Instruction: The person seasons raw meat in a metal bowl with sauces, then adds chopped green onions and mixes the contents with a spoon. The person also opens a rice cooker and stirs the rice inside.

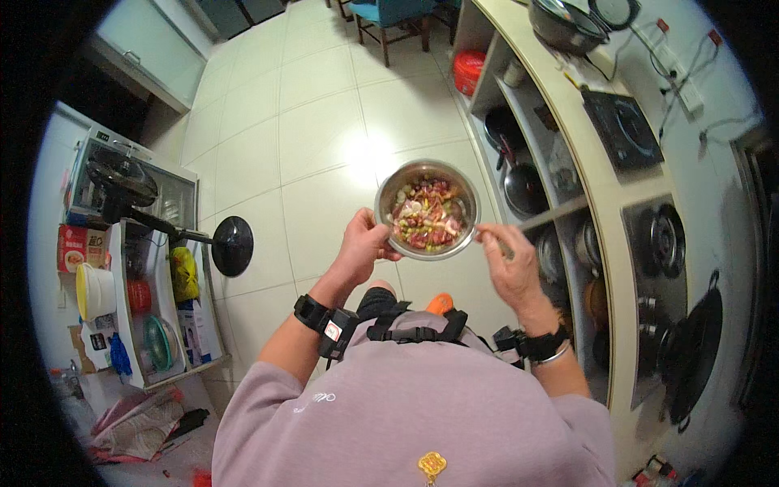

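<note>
A round stainless steel bowl is held up in front of me, above the tiled floor. Inside it lies a mix of what looks like reddish chopped meat with pale slices and green pieces. My left hand grips the bowl's lower left rim, thumb at the edge and fingers partly hidden beneath. At the lower right rim, my right hand has its fingertips against the edge, its fingers bent; how firmly they pinch it is unclear. Each wrist wears a black strap with a device.
To the right runs a long counter with an induction cooktop, a gas stove, a wok and pans on the shelves below. A black standing fan and a shelf unit are at the left. A blue chair stands ahead.
</note>
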